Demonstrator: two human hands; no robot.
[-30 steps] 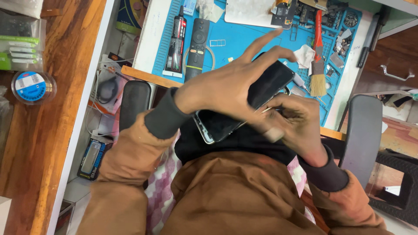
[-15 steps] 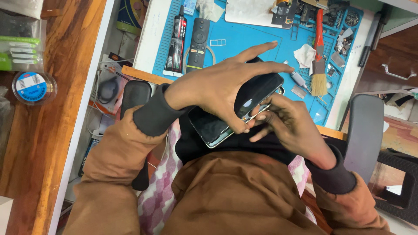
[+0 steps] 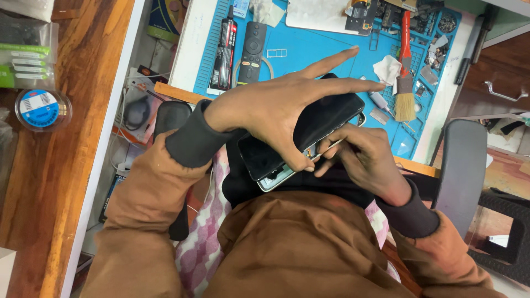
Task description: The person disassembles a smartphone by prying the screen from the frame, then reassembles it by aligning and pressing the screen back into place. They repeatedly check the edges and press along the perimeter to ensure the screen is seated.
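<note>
A person in a brown jacket works on a phone [image 3: 309,129] held over the lap, just in front of a blue mat [image 3: 331,49] on the bench. The left hand [image 3: 265,113] grips the phone from above, thumb hooked under its near edge, two fingers stretched out straight over the dark screen. The right hand [image 3: 367,160] is pinched shut on a thin pick [image 3: 326,148] whose tip sits at the seam between screen and frame; the screen appears lifted slightly off the metal body at the near corner.

To my eye the prying goes best with the tool kept shallow and flat along the seam, the left hand steadying the glass without bending it, and the force kept light.

On the mat lie a black remote [image 3: 253,47], a dark glue tube [image 3: 225,49], a red-handled brush [image 3: 405,77], a white wad of tissue [image 3: 386,69] and small metal parts in trays at the far right. A round tape tub [image 3: 38,109] sits on the wooden surface to the left. A grey chair arm [image 3: 461,171] stands close beside the right elbow and may crowd it; the left hand's own fingers hide much of the screen.
</note>
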